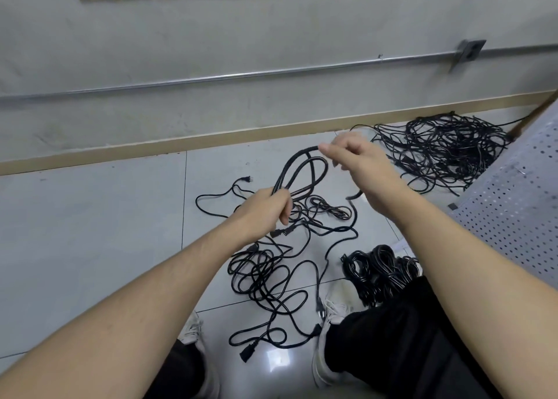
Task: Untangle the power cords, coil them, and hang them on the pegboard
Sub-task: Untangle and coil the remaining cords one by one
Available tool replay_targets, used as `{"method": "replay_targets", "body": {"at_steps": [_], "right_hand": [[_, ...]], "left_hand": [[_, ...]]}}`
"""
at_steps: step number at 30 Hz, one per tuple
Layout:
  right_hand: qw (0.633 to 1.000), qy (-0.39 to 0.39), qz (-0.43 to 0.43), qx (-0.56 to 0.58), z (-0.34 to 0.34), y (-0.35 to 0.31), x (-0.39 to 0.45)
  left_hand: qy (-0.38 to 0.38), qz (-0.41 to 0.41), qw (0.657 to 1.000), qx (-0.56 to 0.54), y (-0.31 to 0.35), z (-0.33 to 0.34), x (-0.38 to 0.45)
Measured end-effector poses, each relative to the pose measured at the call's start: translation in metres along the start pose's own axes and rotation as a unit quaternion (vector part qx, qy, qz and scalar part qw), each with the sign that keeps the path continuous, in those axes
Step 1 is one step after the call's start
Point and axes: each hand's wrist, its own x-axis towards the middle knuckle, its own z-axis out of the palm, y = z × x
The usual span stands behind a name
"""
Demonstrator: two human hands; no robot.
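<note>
My left hand grips the bottom of a few loops of a black power cord, which stand up from the fist. My right hand is raised to the right of the loops; its fingertips pinch the cord at the top of the coil, and the cord's loose tail hangs below the wrist. Loose tangled cords sprawl on the floor tiles under my hands. A large tangled heap lies by the wall at the right. Coiled cords are piled by my right knee. The perforated pegboard leans at the far right.
A wall with a tan baseboard and a metal conduit runs across the back. My shoes and black-trousered legs stand at the bottom, with plugs lying between them. Bare tiles extend to the left.
</note>
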Motion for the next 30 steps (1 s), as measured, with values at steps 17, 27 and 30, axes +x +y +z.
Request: {"method": "replay_targets", "body": {"at_steps": [17,27,30], "right_hand": [[0.949,-0.001,0.195,0.246,0.042,-0.005,0.000],[0.856,-0.040,0.226,0.463,0.027,-0.018,-0.004],[0.878,-0.028,0.211,0.429,0.027,-0.019,-0.007]], "left_hand": [[-0.037,0.089,0.983,-0.153,0.004,0.006,-0.006],[-0.093,0.100,0.967,-0.213,0.005,0.018,-0.006],[-0.159,0.086,0.951,-0.250,0.006,0.013,-0.006]]}}
